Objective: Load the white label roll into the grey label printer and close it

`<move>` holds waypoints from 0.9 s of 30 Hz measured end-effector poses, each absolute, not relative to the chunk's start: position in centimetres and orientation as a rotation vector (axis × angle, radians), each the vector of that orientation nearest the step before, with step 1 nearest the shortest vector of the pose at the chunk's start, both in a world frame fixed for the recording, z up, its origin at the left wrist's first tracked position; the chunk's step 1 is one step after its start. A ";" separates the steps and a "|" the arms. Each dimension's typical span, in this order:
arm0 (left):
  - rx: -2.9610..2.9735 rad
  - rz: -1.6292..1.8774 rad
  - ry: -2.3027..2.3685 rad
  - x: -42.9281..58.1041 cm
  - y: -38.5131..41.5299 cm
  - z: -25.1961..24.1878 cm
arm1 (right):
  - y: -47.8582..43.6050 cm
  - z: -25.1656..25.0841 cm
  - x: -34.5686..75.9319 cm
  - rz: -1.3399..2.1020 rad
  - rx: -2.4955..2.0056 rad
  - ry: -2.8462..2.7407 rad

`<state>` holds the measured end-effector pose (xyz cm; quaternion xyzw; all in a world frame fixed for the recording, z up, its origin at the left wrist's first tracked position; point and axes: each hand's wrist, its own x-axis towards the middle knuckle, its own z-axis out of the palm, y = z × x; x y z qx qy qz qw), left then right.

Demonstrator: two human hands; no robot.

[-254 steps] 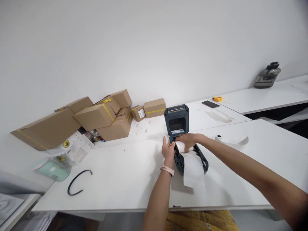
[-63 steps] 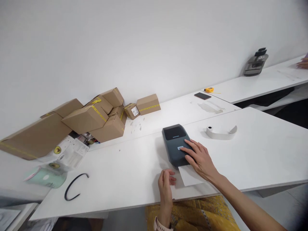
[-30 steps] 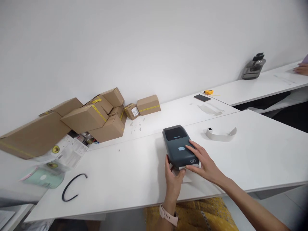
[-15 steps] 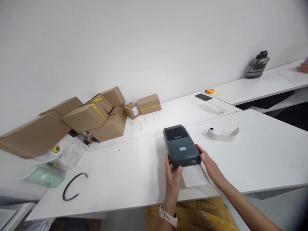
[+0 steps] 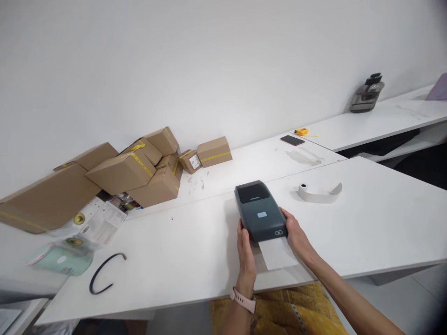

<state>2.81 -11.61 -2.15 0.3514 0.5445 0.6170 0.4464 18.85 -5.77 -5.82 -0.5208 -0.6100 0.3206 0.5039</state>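
Note:
A dark blue-grey label printer (image 5: 260, 218) with a black window sits at the front of the white table, white paper (image 5: 277, 253) sticking out from its near end. Along its left side lies my left hand (image 5: 246, 249), wearing a pink wristband, with the thumb near the front corner. My right hand (image 5: 296, 235) presses against the opposite side, so the printer is gripped between both. Fingers underneath the printer are hidden. To the right, a small paper roll (image 5: 303, 188) stands with its loose strip curling out.
Several cardboard boxes (image 5: 122, 172) are piled at the back left. In front of them lie plastic-wrapped packets (image 5: 101, 223), a mint-green pouch (image 5: 64, 260) and a black curved band (image 5: 101, 274). At the back right are a phone (image 5: 292, 140), a yellow tape measure (image 5: 301, 132) and a bottle (image 5: 366, 95).
My left thumb has shifted from the printer's front edge to its left side, and my right fingers sit closer against the right side. The view has shifted slightly; another person's hand has left it.

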 end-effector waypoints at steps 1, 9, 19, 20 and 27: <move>0.893 1.526 1.371 2.8 -11.7 -2.1 | -5.7 -5.7 18.9 0.713 -1.252 -1.517; 1.011 1.455 1.398 2.4 -12.3 -2.2 | -5.6 -5.5 18.9 0.548 -1.216 -1.685; 0.940 1.531 1.325 2.9 -12.2 -2.3 | -6.8 -5.6 18.5 0.831 -1.215 -1.442; 0.937 1.535 1.337 3.0 -12.2 -2.4 | -6.8 -5.5 18.5 0.847 -1.208 -1.421; 1.044 1.493 1.401 2.7 -12.4 -2.0 | -7.4 -4.4 18.3 0.883 -1.166 -1.460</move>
